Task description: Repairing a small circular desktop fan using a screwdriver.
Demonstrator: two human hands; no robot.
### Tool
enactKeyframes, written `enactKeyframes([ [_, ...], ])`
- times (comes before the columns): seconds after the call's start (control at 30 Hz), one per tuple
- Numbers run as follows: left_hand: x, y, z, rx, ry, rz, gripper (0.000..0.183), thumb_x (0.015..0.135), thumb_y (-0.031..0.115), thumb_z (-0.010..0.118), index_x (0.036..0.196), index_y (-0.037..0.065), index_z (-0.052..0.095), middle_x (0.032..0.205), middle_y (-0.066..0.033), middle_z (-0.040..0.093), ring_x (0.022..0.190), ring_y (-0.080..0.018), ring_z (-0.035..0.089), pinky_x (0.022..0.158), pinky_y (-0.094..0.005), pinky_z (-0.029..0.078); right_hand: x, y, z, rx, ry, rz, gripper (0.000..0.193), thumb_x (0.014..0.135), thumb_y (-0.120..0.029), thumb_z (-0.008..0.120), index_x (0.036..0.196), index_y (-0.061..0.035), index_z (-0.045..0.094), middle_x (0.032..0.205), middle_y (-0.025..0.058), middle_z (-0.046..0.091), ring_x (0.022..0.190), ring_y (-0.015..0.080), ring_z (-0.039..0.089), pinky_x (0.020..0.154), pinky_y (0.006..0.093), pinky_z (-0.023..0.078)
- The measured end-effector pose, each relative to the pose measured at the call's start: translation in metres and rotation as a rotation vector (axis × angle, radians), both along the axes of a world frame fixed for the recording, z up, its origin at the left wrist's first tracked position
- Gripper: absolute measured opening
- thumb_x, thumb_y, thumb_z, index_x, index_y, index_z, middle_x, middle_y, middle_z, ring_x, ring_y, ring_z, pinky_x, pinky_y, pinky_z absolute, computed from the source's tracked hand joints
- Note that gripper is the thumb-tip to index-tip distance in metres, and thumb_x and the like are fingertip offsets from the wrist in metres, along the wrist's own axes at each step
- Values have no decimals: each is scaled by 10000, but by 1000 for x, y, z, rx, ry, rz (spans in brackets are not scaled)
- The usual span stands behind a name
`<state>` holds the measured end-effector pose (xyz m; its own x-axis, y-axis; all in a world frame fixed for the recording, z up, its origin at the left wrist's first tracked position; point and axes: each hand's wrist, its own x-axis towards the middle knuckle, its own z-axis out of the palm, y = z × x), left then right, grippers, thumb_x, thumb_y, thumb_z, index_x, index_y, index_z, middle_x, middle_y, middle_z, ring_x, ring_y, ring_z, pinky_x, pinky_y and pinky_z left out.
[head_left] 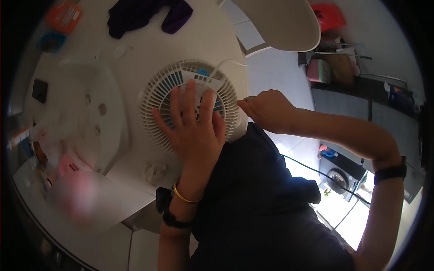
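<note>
A round fan [151,110] with a white slatted cage lies on the pale table, and blue shows through its slats. My left hand [192,124] is laid over the middle of it, fingers spread apart and palm down, hiding much of the centre. Beside the fan's right rim is my right hand [269,110], closed, with thumb and forefinger pinched together. Whatever is in that pinch, if anything, is too small to make out. A white cord [226,63] curves from the fan's far side toward the table's right edge.
The pale table [131,52] holds a purple cloth [135,18], an orange container [63,18], a dark phone-like object [40,90] and translucent packaging [110,122]. A crumpled piece [155,172] lies near the front edge. A chair [285,22] stands at the far right.
</note>
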<state>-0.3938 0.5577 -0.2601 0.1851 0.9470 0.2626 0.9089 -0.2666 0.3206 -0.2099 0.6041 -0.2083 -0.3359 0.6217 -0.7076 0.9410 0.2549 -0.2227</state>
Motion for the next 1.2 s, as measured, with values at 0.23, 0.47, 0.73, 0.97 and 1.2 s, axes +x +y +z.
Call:
enactKeyframes([
  [0.23, -1, 0, 2, -21, 45, -23, 426, 820, 252, 559, 1246, 224, 547, 1423, -66, 446, 1334, -321, 397, 1101, -652, 165, 1, 13, 0, -289, 106, -184, 548, 1029, -365, 245, 776, -59, 623, 651, 55, 675, 700, 280, 661, 764, 400, 515],
  [0.47, -2, 3, 5, 12, 59, -47, 432, 827, 246, 554, 1250, 161, 549, 1411, -95, 460, 1319, -338, 399, 1078, -633, 203, 0, 21, 0, -283, 46, -98, 616, 1025, -392, 254, 680, -48, 630, 630, 55, 650, 717, 282, 662, 741, 426, 523],
  [0.73, 0, 3, 6, 3, 57, -35, 419, 822, 225, 546, 1241, 205, 552, 1409, -84, 462, 1328, -326, 407, 1105, -639, 168, 1, 6, -4, -114, 14, -143, 617, 1025, -403, 234, 698, -45, 617, 702, 179, 625, 741, 374, 629, 741, 480, 494],
  [0.97, 2, 1, 6, 1, 67, -27, 432, 814, 238, 545, 1243, 189, 550, 1404, -89, 467, 1325, -326, 411, 1106, -637, 159, -12, -13, 0, -249, 246, -834, 624, 1002, -368, 255, 680, -8, 650, 679, 162, 630, 685, 321, 630, 735, 430, 510],
  [1.2, 5, -3, 7, -12, 76, 17, 452, 820, 234, 545, 1268, 177, 532, 1423, -109, 443, 1327, -346, 404, 1083, -672, 159, 8, -28, -33, -592, 689, -1924, 393, 977, -312, 299, 913, -24, 560, 618, 3, 482, 461, 128, 352, 476, 280, 343],
])
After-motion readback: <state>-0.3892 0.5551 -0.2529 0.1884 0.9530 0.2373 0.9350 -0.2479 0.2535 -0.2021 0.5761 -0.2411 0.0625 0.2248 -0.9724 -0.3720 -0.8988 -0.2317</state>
